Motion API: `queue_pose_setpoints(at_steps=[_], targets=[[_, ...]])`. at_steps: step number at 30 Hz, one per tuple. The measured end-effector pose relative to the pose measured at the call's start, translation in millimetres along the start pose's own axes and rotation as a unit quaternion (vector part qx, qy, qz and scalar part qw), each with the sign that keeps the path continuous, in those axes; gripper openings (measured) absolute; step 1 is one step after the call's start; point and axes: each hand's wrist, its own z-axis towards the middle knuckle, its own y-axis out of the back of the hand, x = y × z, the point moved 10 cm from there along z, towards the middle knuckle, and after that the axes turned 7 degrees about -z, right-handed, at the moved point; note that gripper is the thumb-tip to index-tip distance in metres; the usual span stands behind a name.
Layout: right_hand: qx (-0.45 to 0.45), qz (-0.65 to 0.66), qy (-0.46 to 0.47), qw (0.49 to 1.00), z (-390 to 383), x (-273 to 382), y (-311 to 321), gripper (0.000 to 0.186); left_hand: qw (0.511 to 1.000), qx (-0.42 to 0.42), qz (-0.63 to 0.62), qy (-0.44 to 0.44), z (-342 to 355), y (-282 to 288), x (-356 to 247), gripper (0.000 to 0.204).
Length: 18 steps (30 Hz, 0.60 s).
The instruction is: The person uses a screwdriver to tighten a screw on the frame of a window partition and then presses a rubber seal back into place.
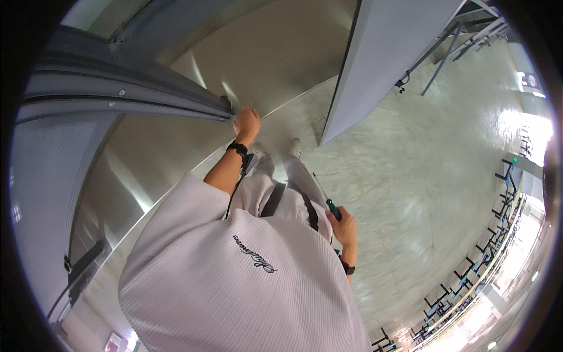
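My left hand (247, 123) is raised at the end of a dark grey metal frame (170, 105), next to its edge. Its fingers are curled together, and whatever may be in them is too small to make out. Low by my right thigh, my right hand (345, 227) grips a screwdriver (333, 209) with a green and black handle. The thin shaft points forward and away from the hand. Two screw heads show on the face of the frame.
A tall light grey panel (387, 64) stands ahead on the right, with dark metal legs (443, 58) behind it. Rows of dark-legged furniture (463, 276) line the far right by bright windows. My light shoes (295, 148) are on the shiny floor (410, 193).
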Motion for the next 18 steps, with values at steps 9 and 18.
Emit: queue_pose_setpoints(at_steps=[9,18], targets=[[0.012,-0.048,0.159,0.986,69.4,38.0,34.9,0.030,0.996,-0.032,-0.074,0.038,-4.0,8.7,24.4,0.038],[0.305,0.086,0.447,0.837,53.2,168.9,1.7,0.025,0.769,0.024,-0.619,0.161,-117.6,16.1,11.7,0.034]])
